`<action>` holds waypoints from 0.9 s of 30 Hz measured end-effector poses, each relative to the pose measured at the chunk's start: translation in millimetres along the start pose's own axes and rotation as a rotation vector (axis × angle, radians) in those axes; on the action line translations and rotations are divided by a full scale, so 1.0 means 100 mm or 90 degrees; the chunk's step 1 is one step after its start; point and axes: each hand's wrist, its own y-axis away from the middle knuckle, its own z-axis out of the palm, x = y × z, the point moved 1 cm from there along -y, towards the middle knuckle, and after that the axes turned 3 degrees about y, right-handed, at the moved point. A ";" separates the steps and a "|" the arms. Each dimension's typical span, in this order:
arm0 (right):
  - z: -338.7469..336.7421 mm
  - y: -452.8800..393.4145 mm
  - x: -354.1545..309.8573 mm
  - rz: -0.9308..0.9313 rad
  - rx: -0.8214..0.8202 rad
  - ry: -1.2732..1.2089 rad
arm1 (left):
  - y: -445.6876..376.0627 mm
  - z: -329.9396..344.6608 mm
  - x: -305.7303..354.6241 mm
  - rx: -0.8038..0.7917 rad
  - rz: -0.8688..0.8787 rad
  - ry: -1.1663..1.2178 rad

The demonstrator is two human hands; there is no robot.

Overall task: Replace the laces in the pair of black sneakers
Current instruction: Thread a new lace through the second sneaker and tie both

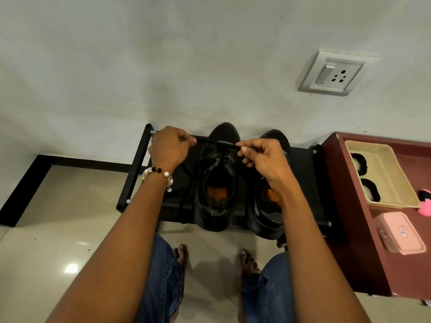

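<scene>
Two black sneakers stand side by side on a low black shoe rack, toes toward the wall. The left sneaker shows an orange insole. My forearm partly covers the right sneaker. A black lace is stretched level above the left sneaker's toe end. My left hand, with a bead bracelet at the wrist, pinches one end of it. My right hand pinches the other end. More black lace lies looped over the left sneaker's tongue.
A maroon cabinet stands right of the rack, carrying a cream tray, a pink box and a pink object. A wall socket is up right. My bare feet and jeans are below, on the tiled floor.
</scene>
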 end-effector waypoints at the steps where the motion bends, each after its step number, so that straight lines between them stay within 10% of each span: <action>1: 0.01 0.00 0.00 -0.003 0.005 0.002 | 0.01 -0.01 -0.03 0.004 -0.017 -0.054; 4: 0.06 0.01 -0.05 -0.016 0.029 -0.040 | 0.04 0.01 -0.01 -0.048 0.012 -0.171; 10: 0.17 0.00 -0.09 -0.072 0.088 0.006 | 0.22 0.16 0.30 -0.236 0.235 0.121; 21: 0.23 0.05 -0.09 0.032 0.057 -0.167 | 0.30 0.24 0.28 -0.138 0.167 0.163; 27: 0.28 0.14 0.06 0.018 -0.057 0.332 | 0.37 0.27 0.21 -0.209 0.183 -0.053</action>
